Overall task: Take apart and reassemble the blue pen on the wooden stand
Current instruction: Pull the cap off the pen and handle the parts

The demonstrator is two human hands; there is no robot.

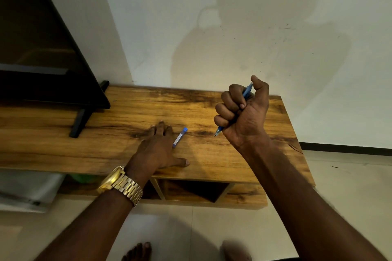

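Evidently your right hand (240, 112) fists the blue pen (246, 92) tip-down, keeping it ready, while your left hand (158, 146) lies flat and spread on the surface (244, 161) beside the cap (179, 137).

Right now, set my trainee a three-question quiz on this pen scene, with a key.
1. True or false: the right hand grips the blue pen in a fist, tip pointing down.
2. Where is the pen cap?
A. lying on the wooden stand beside the left hand
B. on the floor
C. on the pen
3. Fill in: the left wrist wears a gold ____.

Key: 1 true; 2 A; 3 watch.
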